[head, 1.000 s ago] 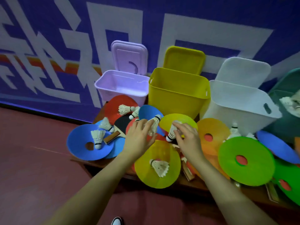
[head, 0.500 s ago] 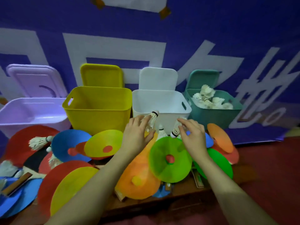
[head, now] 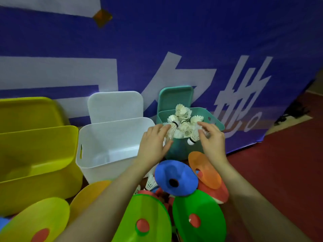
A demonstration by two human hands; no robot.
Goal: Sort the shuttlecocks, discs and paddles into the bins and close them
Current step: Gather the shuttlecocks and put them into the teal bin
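Nearest the camera lie the discs: a yellow disc [head: 37,222] at the lower left, an orange-yellow disc [head: 89,194] behind it, and two green discs [head: 148,219] [head: 201,213] side by side in the lower middle, each with a red-showing centre hole. Just beyond them a blue disc [head: 175,177] overlaps an orange disc [head: 204,170], which lies on a red disc [head: 215,192]. A loose shuttlecock [head: 151,183] lies feathers-up just left of the blue disc, between the two forearms.

Both arms reach forward over this pile. The left hand [head: 153,144] is at the near left corner of the teal bin [head: 181,149], fingers extended, and they touch a shuttlecock with a black band [head: 173,127] at the bin's rim; whether they pinch it I cannot tell. The right hand [head: 212,137] is over the bin's near right side, fingers curled around the feathers of a shuttlecock [head: 193,138] whose white cork hangs down against the bin's front wall.

The teal bin holds a heap of white shuttlecocks [head: 183,116] rising above its rim, just beyond both hands. Its teal lid [head: 174,96] stands upright behind it. Left of it is the white bin [head: 111,149], with its white lid [head: 115,106] upright at the back. Further left stands the yellow bin [head: 38,163] with its yellow lid [head: 26,110] behind. A blue banner with white characters [head: 192,49] backs everything, and a red floor [head: 279,172] shows at the right.
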